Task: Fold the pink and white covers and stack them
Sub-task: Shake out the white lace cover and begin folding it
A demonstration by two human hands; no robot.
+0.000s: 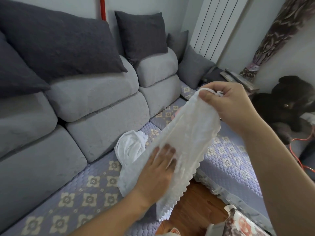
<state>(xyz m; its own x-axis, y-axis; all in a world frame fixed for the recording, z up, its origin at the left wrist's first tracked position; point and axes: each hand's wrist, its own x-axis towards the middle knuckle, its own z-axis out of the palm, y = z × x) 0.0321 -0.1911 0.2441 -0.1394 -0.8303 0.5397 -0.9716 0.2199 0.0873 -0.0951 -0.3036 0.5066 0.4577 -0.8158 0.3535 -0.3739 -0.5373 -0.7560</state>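
Right hand [228, 106] pinches white cover [187, 133] top at 1 o'clock; left hand [156, 172] flat, fingers [167, 151] straight inside it.

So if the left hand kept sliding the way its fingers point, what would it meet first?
Most likely more of the white lace cover it already lies flat on, running up toward the right hand that pinches the top end. Depth is hard to judge here.

This is a living room in a home. A big grey sofa [95, 103] with dark pillows [58, 41] fills the left side. A white radiator [214, 26] stands at the top, by a patterned curtain [276, 31].
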